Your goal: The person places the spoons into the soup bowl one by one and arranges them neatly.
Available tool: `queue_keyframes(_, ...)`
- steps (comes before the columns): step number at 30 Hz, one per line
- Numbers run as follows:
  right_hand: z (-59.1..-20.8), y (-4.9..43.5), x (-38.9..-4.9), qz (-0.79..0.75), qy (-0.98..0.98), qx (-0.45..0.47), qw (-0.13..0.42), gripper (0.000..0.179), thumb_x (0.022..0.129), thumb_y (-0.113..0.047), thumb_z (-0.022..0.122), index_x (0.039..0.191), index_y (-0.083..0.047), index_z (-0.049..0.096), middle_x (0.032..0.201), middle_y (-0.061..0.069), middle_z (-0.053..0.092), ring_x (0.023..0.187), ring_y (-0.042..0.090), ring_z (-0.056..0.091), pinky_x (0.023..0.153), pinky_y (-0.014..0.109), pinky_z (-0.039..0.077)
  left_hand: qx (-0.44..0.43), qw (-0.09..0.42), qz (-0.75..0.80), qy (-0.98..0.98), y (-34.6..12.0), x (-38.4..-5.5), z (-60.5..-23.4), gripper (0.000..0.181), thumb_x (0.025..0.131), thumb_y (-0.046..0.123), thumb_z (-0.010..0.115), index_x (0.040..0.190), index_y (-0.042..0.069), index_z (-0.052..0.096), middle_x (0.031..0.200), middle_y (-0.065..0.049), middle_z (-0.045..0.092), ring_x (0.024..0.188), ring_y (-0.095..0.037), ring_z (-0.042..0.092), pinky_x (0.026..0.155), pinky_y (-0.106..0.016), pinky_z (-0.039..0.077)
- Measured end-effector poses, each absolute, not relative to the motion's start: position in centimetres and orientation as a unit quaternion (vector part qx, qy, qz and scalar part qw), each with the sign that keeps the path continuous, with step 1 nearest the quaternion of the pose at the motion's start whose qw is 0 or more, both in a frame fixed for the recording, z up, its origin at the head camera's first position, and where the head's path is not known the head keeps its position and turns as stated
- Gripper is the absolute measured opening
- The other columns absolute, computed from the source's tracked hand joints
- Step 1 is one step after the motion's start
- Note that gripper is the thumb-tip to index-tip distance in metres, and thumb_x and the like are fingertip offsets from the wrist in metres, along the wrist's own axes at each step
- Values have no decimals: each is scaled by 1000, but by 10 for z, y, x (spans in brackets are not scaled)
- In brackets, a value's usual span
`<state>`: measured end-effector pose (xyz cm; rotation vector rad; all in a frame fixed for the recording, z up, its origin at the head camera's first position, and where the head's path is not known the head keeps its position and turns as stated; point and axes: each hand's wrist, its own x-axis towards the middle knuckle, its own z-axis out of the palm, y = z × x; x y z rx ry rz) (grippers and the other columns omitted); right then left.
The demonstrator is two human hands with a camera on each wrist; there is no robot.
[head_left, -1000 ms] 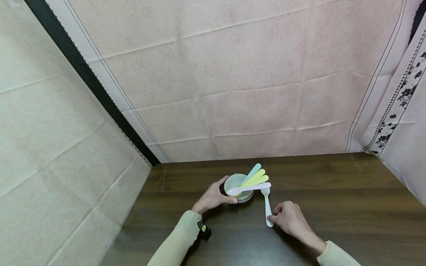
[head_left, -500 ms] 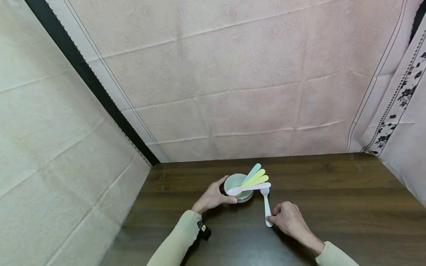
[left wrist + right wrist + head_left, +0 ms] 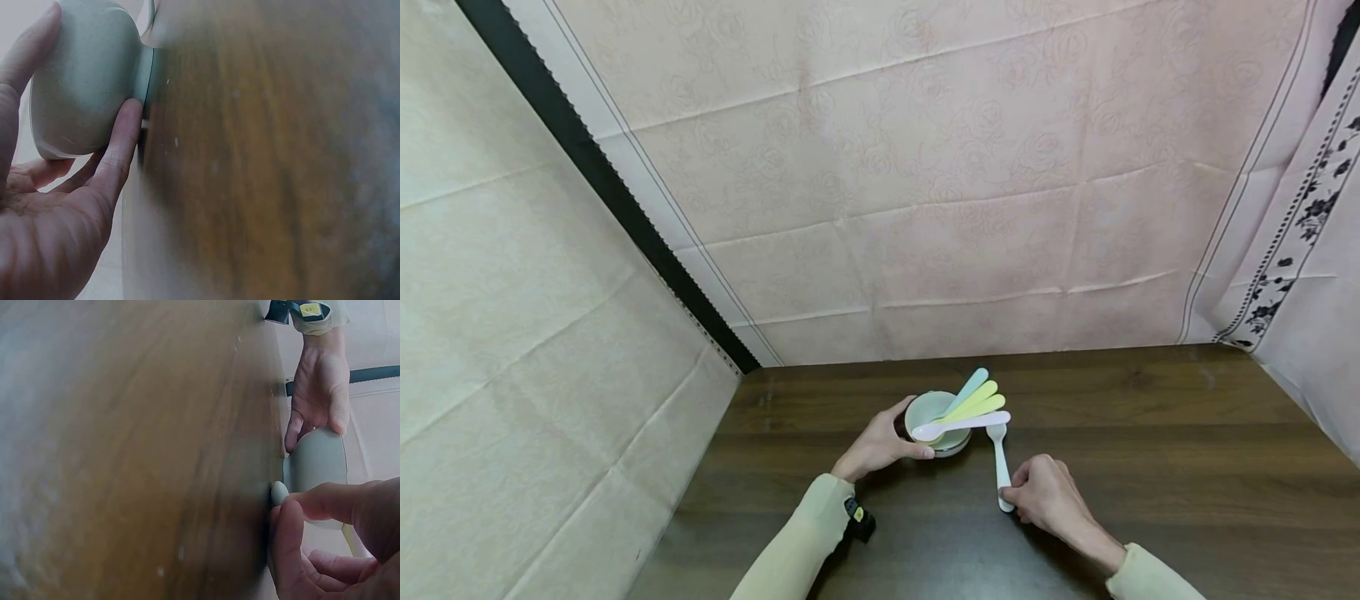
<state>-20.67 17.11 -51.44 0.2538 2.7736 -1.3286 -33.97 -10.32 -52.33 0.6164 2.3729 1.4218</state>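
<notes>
My left hand (image 3: pixel 880 446) holds a small pale green bowl (image 3: pixel 928 406) by its side, fingers behind and thumb in front; the left wrist view shows the bowl's rounded wall (image 3: pixel 87 81) and foot. Out of the bowl lean a light blue handle (image 3: pixel 973 383) and two yellow-green handles (image 3: pixel 991 406). A lilac spoon (image 3: pixel 934 431) lies across its rim. To the right, a pale blue fork (image 3: pixel 1001 462) lies on the table, its head end close to the bowl. My right hand (image 3: pixel 1048 498) pinches the end of its handle (image 3: pixel 279 492) between thumb and forefinger.
The dark wooden table (image 3: pixel 1150 442) extends to both sides. A pink patterned cloth (image 3: pixel 970 208) hangs behind it, with a cream cloth (image 3: pixel 535 350) on the left and a flower-bordered cloth (image 3: pixel 1307 242) on the right. A black device (image 3: pixel 861 521) sits on my left wrist.
My right hand and the fork's handle end have shifted very slightly to the left. The left hand, bowl and utensils in it keep their place.
</notes>
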Motion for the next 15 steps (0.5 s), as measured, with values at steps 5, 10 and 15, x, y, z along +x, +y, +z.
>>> queue_keyframes(5, -514, 170, -208, -431, 898, 81, 29, 20, 86, -4, 84, 69, -7, 73, 57, 0, 67, 50, 12, 64, 48, 27, 49, 213, 151, 494, 830, -103, -341, -524, 102, 85, 32, 97, 169, 21, 41, 160, -3, 59, 139, -23, 56, 121, -53, 42)
queue_keyframes(10, -515, 170, -209, -430, 899, 79, 26, 21, 84, -4, 83, 68, -8, 70, 55, -1, 66, 49, 11, 63, 47, 26, 48, 215, 150, 493, 830, -103, -340, -524, 100, 85, 32, 96, 168, 23, 42, 159, -2, 60, 138, -22, 56, 121, -52, 42)
queue_keyframes(15, -516, 168, -209, -430, 899, 76, 29, 26, 85, -3, 82, 64, -8, 68, 53, -2, 65, 49, 12, 63, 48, 26, 46, 217, 151, 493, 829, -103, -340, -525, 100, 85, 32, 96, 169, 23, 42, 159, -2, 59, 138, -22, 56, 120, -50, 43)
